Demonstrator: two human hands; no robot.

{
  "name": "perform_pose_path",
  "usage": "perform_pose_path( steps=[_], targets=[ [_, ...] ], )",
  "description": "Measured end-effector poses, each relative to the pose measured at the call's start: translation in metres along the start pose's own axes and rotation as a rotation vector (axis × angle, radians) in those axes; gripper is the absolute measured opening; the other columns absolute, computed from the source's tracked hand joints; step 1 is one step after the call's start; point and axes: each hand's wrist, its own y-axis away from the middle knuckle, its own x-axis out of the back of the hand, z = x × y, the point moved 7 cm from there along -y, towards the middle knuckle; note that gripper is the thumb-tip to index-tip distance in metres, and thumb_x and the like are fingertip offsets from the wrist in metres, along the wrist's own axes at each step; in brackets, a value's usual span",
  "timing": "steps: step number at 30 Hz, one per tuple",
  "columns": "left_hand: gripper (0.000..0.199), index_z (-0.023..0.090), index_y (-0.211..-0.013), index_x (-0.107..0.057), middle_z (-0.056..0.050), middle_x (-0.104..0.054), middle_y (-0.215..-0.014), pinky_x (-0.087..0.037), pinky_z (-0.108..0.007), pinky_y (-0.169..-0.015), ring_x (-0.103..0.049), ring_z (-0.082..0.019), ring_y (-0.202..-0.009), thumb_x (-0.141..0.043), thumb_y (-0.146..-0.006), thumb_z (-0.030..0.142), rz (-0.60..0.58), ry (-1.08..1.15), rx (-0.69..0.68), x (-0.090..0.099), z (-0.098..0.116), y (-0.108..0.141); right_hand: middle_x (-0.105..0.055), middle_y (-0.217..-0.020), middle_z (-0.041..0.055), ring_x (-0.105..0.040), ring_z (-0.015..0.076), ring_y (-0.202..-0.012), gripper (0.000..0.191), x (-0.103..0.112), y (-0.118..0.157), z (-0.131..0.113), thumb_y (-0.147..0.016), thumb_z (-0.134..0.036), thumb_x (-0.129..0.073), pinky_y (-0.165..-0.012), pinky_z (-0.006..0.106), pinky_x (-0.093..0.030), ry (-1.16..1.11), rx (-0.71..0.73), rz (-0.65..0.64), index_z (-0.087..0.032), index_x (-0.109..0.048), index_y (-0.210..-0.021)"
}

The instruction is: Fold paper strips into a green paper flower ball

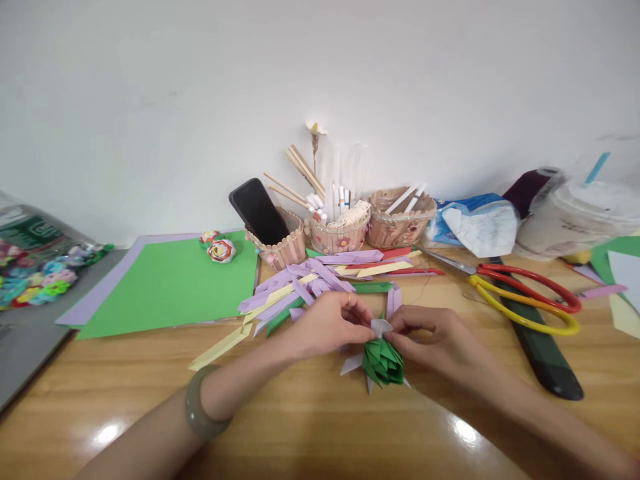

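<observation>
Both left hand (325,327) and right hand (440,337) pinch a pale paper fold (381,327); below their fingers (361,335), the green paper flower (383,363) seems light, crushable, best held by this fold.

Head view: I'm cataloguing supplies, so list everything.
Folded piece: one, green and white, centre
Paper strips: many, mixed, centre
Paper sheets: several, mixed, both sides
Rosettes: two, multicoloured, on sheet
Baskets: three, tan, at back
Phone: one, black, left basket
Sticks: several, tan, among baskets
Flower: one, whitish, above baskets
Rods: several, white, in baskets
Scissors: one, red and yellow, right
Long tool: one, dark, under scissors
Packet: one, blue, back right
Rounded object: one, maroon, back right
Cup: one, whitish, right
Trinkets: many, multicoloured, left
Slab: one, grey, left
Table: one, brown, beneath
Bangle: one, greyish, left wrist
Left hand: one, pinching piece
Right hand: one, pinching piece
</observation>
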Motion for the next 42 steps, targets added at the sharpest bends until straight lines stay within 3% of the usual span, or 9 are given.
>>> perform_pose_path(
  steps=[8,12,14,17,19,23,29,35,42],
  targets=[
    [0.009,0.013,-0.062,-0.059,0.002,-0.058,-0.059,-0.04,-0.023,-0.056,-0.051,-0.009,-0.055,-0.067,-0.058,0.013,0.093,-0.004,-0.028,0.002,0.001,0.002,-0.064,-0.072,0.0043,-0.057,0.016,-0.065,0.02,0.001,0.002,-0.015,-0.084,-0.023,-0.047,-0.06,0.027,-0.043,0.199,0.195,0.032,-0.017,-0.061,-0.072],
    [0.004,0.014,-0.065,-0.062,0.001,-0.058,-0.064,-0.041,-0.022,-0.057,-0.052,-0.01,-0.059,-0.062,-0.062,0.011,0.161,-0.054,-0.14,0.004,0.009,0.007,-0.063,-0.074,0.0053,-0.058,0.0155,-0.066,0.021,0.003,0.005,-0.021,-0.086,-0.02,-0.044,-0.061,0.027,-0.044,0.233,0.316,0.072,-0.017,-0.062,-0.076],
    [0.006,0.014,-0.063,-0.063,-0.002,-0.06,-0.076,-0.043,-0.023,-0.06,-0.054,-0.01,-0.062,-0.059,-0.063,0.009,0.196,-0.087,-0.216,0.006,0.017,0.009,-0.063,-0.075,0.0059,-0.058,0.0153,-0.066,0.021,0.005,0.008,-0.026,-0.087,-0.017,-0.043,-0.06,0.027,-0.045,0.265,0.401,0.096,-0.016,-0.062,-0.077],
    [0.011,0.014,-0.074,-0.063,-0.004,-0.061,-0.09,-0.045,-0.026,-0.063,-0.056,-0.009,-0.061,-0.054,-0.069,0.012,0.133,0.07,-0.185,0.004,0.019,0.009,-0.065,-0.081,0.0078,-0.06,0.0161,-0.073,0.018,0.013,0.013,-0.036,-0.085,-0.012,-0.045,-0.062,0.027,-0.048,0.338,0.546,0.192,-0.017,-0.063,-0.084],
    [0.015,0.014,-0.085,-0.062,-0.003,-0.062,-0.084,-0.046,-0.027,-0.064,-0.057,-0.01,-0.061,-0.054,-0.072,0.015,0.063,0.18,-0.104,-0.001,0.015,0.007,-0.067,-0.085,0.0086,-0.061,0.0167,-0.077,0.017,0.017,0.016,-0.042,-0.084,-0.009,-0.048,-0.065,0.028,-0.049,0.384,0.647,0.266,-0.017,-0.062,-0.088],
    [0.01,0.013,-0.078,-0.063,-0.002,-0.06,-0.075,-0.044,-0.026,-0.065,-0.055,-0.011,-0.066,-0.06,-0.068,0.013,0.076,0.1,-0.146,0.0,0.018,0.007,-0.067,-0.084,0.0076,-0.061,0.0178,-0.079,0.017,0.02,0.019,-0.045,-0.082,-0.009,-0.052,-0.068,0.031,-0.051,0.447,0.729,0.342,-0.019,-0.062,-0.091],
    [0.003,0.015,-0.07,-0.059,-0.001,-0.057,-0.074,-0.041,-0.023,-0.061,-0.052,-0.012,-0.07,-0.059,-0.073,0.015,0.16,-0.099,-0.37,-0.001,0.035,0.019,-0.062,-0.083,0.006,-0.058,0.0176,-0.077,0.008,0.031,0.023,-0.046,-0.079,-0.013,-0.054,-0.066,0.03,-0.048,0.373,0.613,0.441,-0.019,-0.058,-0.083],
    [0.006,0.017,-0.077,-0.058,-0.001,-0.056,-0.078,-0.041,-0.025,-0.066,-0.052,-0.012,-0.074,-0.053,-0.08,0.015,0.284,-0.358,-0.602,-0.002,0.048,0.035,-0.052,-0.061,-0.001,-0.047,0.0131,-0.056,0.023,0.026,0.01,-0.033,-0.086,-0.032,-0.046,-0.05,0.025,-0.037,0.073,0.224,0.198,-0.02,-0.052,-0.067],
    [0.006,0.018,-0.079,-0.051,-0.002,-0.053,-0.082,-0.041,-0.028,-0.07,-0.051,-0.014,-0.079,-0.049,-0.083,0.014,0.339,-0.445,-0.613,-0.002,0.042,0.033,-0.049,-0.064,-0.0018,-0.044,0.0136,-0.062,0.031,0.017,0.003,-0.017,-0.083,-0.045,-0.047,-0.056,0.025,-0.034,-0.165,0.072,0.057,-0.019,-0.05,-0.066]
  ],
)
